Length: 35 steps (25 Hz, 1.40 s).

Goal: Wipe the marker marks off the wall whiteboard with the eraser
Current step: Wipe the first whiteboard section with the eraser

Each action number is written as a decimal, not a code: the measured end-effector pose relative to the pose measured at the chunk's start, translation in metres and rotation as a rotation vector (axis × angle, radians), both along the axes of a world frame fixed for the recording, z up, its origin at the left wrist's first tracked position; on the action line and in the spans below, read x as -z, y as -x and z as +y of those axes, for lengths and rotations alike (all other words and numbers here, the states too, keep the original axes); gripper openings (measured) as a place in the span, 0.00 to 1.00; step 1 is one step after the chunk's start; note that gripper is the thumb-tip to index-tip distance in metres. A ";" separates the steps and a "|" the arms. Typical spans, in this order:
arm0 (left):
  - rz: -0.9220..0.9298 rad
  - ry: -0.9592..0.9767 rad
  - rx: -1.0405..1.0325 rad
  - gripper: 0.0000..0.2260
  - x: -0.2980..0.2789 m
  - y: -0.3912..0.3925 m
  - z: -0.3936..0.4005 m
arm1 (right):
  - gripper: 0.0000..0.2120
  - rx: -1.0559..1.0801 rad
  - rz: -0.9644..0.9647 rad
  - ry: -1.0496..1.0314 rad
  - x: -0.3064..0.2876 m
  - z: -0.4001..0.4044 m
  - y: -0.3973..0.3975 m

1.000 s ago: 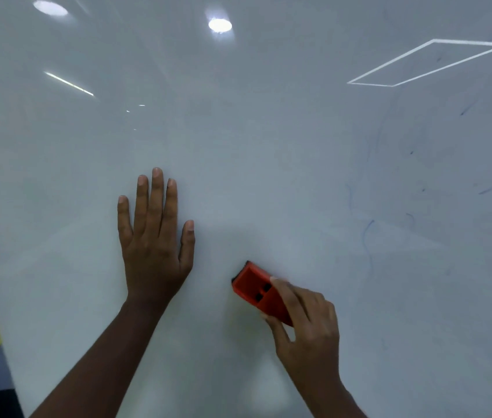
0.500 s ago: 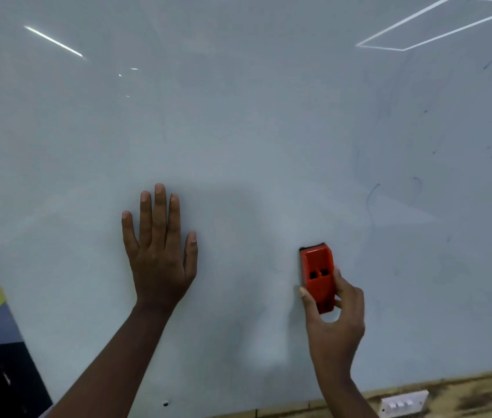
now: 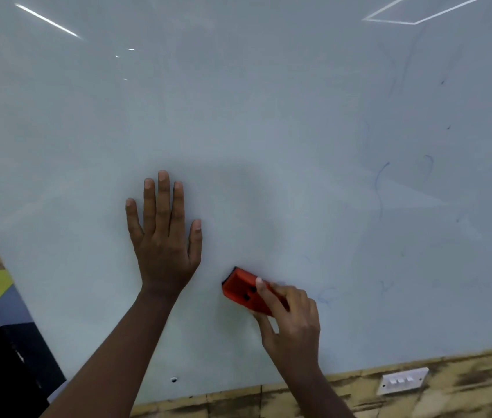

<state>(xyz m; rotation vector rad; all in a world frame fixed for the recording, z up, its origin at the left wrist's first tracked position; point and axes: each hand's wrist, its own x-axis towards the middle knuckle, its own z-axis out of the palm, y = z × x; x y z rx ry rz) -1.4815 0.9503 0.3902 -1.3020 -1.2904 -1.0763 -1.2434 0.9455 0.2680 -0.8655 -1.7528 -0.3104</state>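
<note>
With my left hand (image 3: 164,236) spread flat on the whiteboard (image 3: 238,116), I keep my right hand (image 3: 291,322) gripping the eraser (image 3: 246,289) pressed flat and sweep toward the faint marks (image 3: 379,188) at 2 o'clock

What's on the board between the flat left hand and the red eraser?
Nothing: in the head view, only bare whiteboard separates the left hand from the eraser, which the right hand grips.

Eraser (image 3: 246,291) on whiteboard (image 3: 238,116) (right of left hand (image 3: 164,239)).
</note>
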 end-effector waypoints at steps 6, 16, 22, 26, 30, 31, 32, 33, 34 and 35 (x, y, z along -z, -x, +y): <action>-0.003 0.006 0.002 0.30 0.005 0.000 0.000 | 0.28 -0.126 0.955 0.361 -0.038 0.010 -0.034; -0.011 0.089 -0.018 0.31 0.056 0.003 -0.005 | 0.29 -0.172 0.663 0.295 -0.041 -0.005 0.002; -0.015 0.095 -0.016 0.31 0.076 0.003 -0.006 | 0.29 -0.061 0.179 0.095 0.016 0.002 0.015; -0.016 0.082 -0.015 0.31 0.077 0.003 -0.005 | 0.35 0.016 -0.109 0.136 0.105 -0.008 0.006; -0.025 0.080 -0.005 0.30 0.079 0.003 -0.006 | 0.24 -0.047 -0.192 0.164 0.107 -0.009 -0.001; -0.029 0.079 -0.005 0.30 0.080 0.003 -0.005 | 0.25 -0.057 -0.168 0.175 0.097 -0.008 -0.003; -0.031 0.080 -0.006 0.30 0.081 0.003 -0.005 | 0.28 -0.059 -0.085 0.201 0.083 -0.006 -0.006; -0.036 0.081 -0.005 0.30 0.082 0.003 -0.005 | 0.29 -0.061 0.063 0.232 0.064 -0.003 -0.008; -0.038 0.078 -0.003 0.30 0.083 0.002 -0.004 | 0.28 -0.071 0.247 0.254 0.042 0.001 -0.010; -0.041 0.076 -0.001 0.30 0.084 0.002 -0.004 | 0.28 -0.092 0.418 0.269 0.022 0.005 -0.011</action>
